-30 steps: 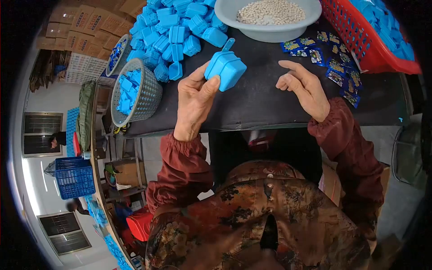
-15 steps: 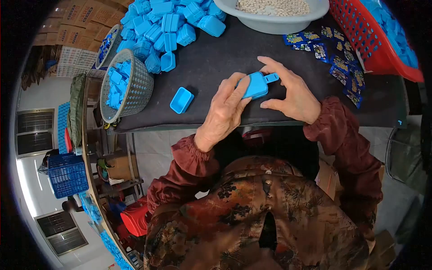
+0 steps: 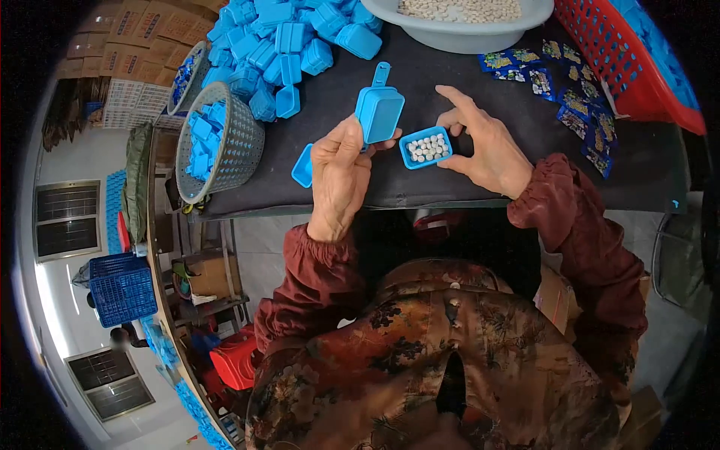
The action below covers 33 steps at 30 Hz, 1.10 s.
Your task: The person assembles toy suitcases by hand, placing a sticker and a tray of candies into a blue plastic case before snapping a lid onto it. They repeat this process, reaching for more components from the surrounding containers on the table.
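In my left hand [image 3: 341,161] is a light-blue plastic box [image 3: 381,112] with a slotted tab, raised tab-end up above the table. The left thumb lies along its near side. My right hand [image 3: 491,154] is at a small blue tray [image 3: 403,154] filled with round white pellets [image 3: 429,148]. Its thumb and a finger close on the tray's right end, while the index finger stretches away. An open blue tray [image 3: 301,169] rests on the table, partly hidden behind my left wrist.
Blue boxes [image 3: 292,37] are heaped at the back left, beside a grey basket [image 3: 244,150] of blue pieces. A pale basin [image 3: 469,36] of white pellets stands at the back. Blue printed sachets [image 3: 574,105] lie near a red basket [image 3: 607,71] on the right.
My left hand has moved left and turned the blue box so its tab points up. The pellet-filled tray now shows at my right hand. The view has shifted slightly.
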Each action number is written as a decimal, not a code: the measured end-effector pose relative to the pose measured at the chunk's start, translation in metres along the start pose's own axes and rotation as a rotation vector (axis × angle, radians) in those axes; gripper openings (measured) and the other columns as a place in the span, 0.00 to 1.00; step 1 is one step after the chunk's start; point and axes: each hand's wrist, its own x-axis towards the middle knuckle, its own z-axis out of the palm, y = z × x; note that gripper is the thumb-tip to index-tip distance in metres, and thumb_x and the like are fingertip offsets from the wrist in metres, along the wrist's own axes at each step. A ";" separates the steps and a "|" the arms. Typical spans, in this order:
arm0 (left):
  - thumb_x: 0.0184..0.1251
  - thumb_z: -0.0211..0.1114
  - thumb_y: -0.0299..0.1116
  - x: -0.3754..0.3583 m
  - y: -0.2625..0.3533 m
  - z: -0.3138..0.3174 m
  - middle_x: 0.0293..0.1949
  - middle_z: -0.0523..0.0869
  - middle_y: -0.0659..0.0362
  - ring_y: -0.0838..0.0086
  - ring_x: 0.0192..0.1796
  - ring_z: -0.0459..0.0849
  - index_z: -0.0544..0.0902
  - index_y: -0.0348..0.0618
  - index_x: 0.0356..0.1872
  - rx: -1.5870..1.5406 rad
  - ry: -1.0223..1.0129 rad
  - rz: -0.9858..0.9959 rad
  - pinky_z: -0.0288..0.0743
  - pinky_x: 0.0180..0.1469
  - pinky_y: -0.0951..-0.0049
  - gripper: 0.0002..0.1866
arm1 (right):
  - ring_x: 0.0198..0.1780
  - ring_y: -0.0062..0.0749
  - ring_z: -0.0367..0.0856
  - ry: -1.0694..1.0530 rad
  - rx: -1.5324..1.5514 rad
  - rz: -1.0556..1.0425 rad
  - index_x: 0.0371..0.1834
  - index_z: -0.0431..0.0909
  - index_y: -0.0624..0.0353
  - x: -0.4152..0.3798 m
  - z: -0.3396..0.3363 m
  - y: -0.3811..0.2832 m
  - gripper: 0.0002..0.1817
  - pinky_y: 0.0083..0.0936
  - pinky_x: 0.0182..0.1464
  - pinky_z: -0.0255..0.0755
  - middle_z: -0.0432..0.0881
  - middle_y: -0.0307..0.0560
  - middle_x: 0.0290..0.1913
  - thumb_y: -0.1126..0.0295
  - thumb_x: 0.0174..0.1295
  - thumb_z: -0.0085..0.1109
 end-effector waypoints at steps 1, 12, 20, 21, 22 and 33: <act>0.73 0.53 0.40 0.001 0.000 -0.003 0.45 0.84 0.51 0.65 0.45 0.83 0.79 0.32 0.53 0.002 0.001 0.000 0.74 0.52 0.67 0.20 | 0.42 0.36 0.74 0.000 0.003 -0.001 0.71 0.52 0.55 0.000 0.000 -0.001 0.51 0.33 0.52 0.70 0.78 0.45 0.42 0.80 0.41 0.72; 0.68 0.60 0.28 -0.009 -0.010 0.011 0.48 0.82 0.50 0.65 0.46 0.81 0.79 0.32 0.52 0.683 -0.110 0.387 0.72 0.51 0.73 0.14 | 0.43 0.40 0.75 0.024 -0.006 0.045 0.74 0.45 0.53 -0.001 0.000 -0.003 0.56 0.36 0.53 0.71 0.79 0.48 0.44 0.79 0.41 0.72; 0.53 0.67 0.20 -0.005 -0.019 0.011 0.49 0.78 0.46 0.57 0.44 0.78 0.77 0.35 0.54 1.010 -0.245 0.684 0.73 0.46 0.66 0.23 | 0.49 0.49 0.79 0.036 -0.020 0.022 0.75 0.40 0.55 0.000 0.000 0.001 0.58 0.39 0.56 0.69 0.81 0.55 0.45 0.77 0.42 0.71; 0.51 0.68 0.18 -0.005 -0.018 0.012 0.50 0.78 0.47 0.57 0.43 0.77 0.77 0.36 0.55 1.040 -0.266 0.694 0.73 0.45 0.65 0.26 | 0.50 0.50 0.79 0.034 -0.014 0.016 0.75 0.40 0.55 -0.001 0.000 0.002 0.57 0.39 0.56 0.69 0.81 0.55 0.45 0.76 0.43 0.71; 0.49 0.68 0.17 -0.005 -0.017 0.012 0.51 0.77 0.47 0.57 0.42 0.76 0.76 0.37 0.56 1.069 -0.287 0.704 0.73 0.43 0.64 0.28 | 0.50 0.50 0.79 0.033 -0.014 0.019 0.75 0.40 0.55 -0.001 0.000 0.002 0.57 0.39 0.56 0.69 0.81 0.55 0.45 0.76 0.43 0.71; 0.48 0.68 0.17 -0.004 -0.019 0.005 0.52 0.76 0.46 0.58 0.41 0.77 0.73 0.34 0.58 1.209 -0.372 0.779 0.70 0.44 0.62 0.30 | 0.56 0.49 0.73 -0.005 -0.179 -0.031 0.70 0.54 0.59 -0.001 -0.002 -0.007 0.50 0.38 0.57 0.67 0.78 0.54 0.50 0.73 0.42 0.73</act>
